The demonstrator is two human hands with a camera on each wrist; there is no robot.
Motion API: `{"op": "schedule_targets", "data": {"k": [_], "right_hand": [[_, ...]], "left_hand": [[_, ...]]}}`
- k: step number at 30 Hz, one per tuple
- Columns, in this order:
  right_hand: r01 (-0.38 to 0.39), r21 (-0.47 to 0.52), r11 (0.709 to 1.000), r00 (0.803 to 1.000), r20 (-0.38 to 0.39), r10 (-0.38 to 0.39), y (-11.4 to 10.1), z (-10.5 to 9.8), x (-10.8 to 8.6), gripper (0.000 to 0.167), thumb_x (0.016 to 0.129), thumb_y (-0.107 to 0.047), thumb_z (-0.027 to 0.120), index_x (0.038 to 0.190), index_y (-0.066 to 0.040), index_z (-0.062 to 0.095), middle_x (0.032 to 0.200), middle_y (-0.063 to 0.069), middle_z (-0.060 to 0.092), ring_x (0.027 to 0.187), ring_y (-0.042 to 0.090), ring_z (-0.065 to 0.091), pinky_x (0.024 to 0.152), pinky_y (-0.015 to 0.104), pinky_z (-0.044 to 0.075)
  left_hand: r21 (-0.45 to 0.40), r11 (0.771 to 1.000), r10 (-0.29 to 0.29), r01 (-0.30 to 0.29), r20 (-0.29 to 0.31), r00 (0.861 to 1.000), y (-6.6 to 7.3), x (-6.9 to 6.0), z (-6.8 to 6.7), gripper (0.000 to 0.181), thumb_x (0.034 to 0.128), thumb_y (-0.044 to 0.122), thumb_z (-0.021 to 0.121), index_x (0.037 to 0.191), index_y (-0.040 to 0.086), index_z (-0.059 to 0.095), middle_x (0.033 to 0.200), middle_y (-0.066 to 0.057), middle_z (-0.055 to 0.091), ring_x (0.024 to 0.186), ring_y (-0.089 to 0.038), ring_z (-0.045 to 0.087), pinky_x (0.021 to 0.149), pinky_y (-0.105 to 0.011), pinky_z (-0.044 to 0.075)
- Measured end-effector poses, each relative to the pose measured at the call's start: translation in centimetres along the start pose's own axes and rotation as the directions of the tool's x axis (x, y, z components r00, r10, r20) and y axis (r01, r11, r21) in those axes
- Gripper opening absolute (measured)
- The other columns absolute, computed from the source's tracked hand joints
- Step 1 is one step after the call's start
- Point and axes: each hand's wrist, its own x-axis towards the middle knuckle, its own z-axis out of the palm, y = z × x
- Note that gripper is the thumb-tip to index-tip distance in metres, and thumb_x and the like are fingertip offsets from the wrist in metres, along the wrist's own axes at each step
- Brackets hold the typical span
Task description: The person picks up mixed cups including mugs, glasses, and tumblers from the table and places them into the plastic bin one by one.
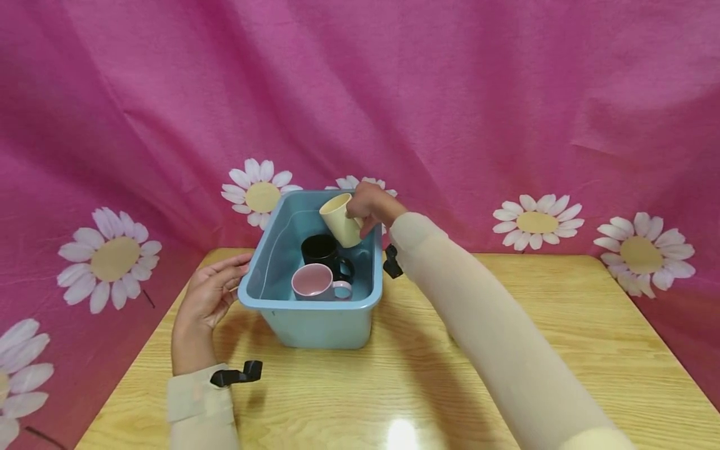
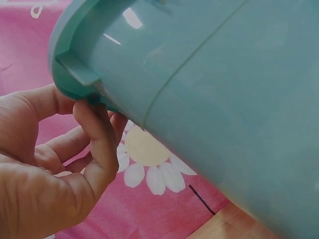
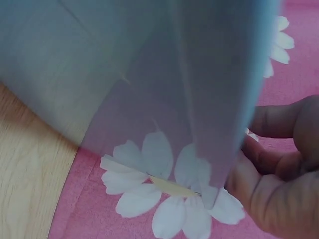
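Observation:
A light blue plastic tub [image 1: 315, 325] stands on the table. My left hand [image 1: 214, 287] grips its left rim, and in the left wrist view the curled fingers and thumb meet the rim's edge [image 2: 62, 74]. At the tub's far right, my right hand [image 1: 374, 206] holds a cream mug [image 1: 342, 222] by its handle side, tilted inside the tub's opening. Below it in the tub are a black mug [image 1: 317, 248] and, nearer the front, a pink mug [image 1: 312, 281]. In the right wrist view the tub wall [image 3: 149, 64] hides the cream mug; part of my right hand [image 3: 284, 164] shows.
The wooden table [image 1: 517, 325] extends to the right and in front of the tub. A pink cloth [image 1: 450, 112] with printed daisies hangs behind and at the sides. Black wrist mounts [image 1: 239, 375] stick out from both sleeves.

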Motion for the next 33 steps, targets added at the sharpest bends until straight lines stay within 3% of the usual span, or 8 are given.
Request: {"op": "schedule_targets", "data": {"k": [5,12,22,29,33], "right_hand": [[-0.005,-0.03,1.0,0.996,0.086,0.008,0.0,-0.1,0.4,0.031,0.099,-0.002,0.059,0.124,0.006,0.042,0.12,0.026,0.051,0.095,0.044,0.071,0.075,0.042,0.063],[0.002,-0.098,0.995,0.99,0.143,0.012,-0.2,0.4,0.8,0.036,0.1,-0.001,0.057,0.131,0.008,0.041,0.126,0.027,0.05,0.1,0.046,0.069,0.079,0.044,0.063],[0.016,-0.2,0.98,0.966,0.255,0.036,0.2,2.0,1.7,0.037,0.102,-0.004,0.056,0.134,0.008,0.041,0.127,0.024,0.049,0.094,0.04,0.072,0.08,0.04,0.063],[0.027,-0.195,0.981,0.954,0.298,0.033,0.6,2.4,2.2,0.039,0.103,-0.006,0.056,0.137,0.005,0.038,0.124,0.024,0.051,0.098,0.04,0.07,0.079,0.04,0.063],[0.013,-0.18,0.984,0.937,0.347,0.051,0.9,2.6,2.7,0.039,0.105,-0.006,0.052,0.138,0.007,0.036,0.124,0.03,0.055,0.1,0.043,0.072,0.08,0.042,0.062]], "left_hand": [[0.012,1.0,-0.009,0.009,-0.011,1.0,0.1,0.2,0.3,0.024,0.0991,-0.001,0.063,0.108,0.01,0.081,0.098,0.0,0.078,0.082,-0.012,0.074,0.075,-0.025,0.061],[0.022,1.0,-0.009,0.009,-0.012,1.0,0.3,0.3,0.1,0.027,0.0995,0.0,0.063,0.101,0.017,0.083,0.099,0.001,0.078,0.083,-0.012,0.075,0.076,-0.026,0.061],[0.004,1.0,-0.012,0.012,-0.019,1.0,-0.2,-0.2,-0.3,0.023,0.0993,-0.002,0.062,0.112,0.007,0.08,0.101,0.0,0.078,0.085,-0.013,0.074,0.076,-0.026,0.061],[0.008,1.0,-0.007,0.007,-0.029,1.0,0.0,0.1,-0.2,0.023,0.0985,-0.001,0.064,0.113,0.006,0.079,0.101,0.0,0.078,0.086,-0.013,0.074,0.077,-0.026,0.061],[0.011,1.0,-0.017,0.017,-0.021,1.0,0.0,0.2,-0.2,0.023,0.0988,-0.002,0.063,0.109,0.009,0.081,0.101,0.001,0.078,0.086,-0.012,0.074,0.077,-0.026,0.061]]}}
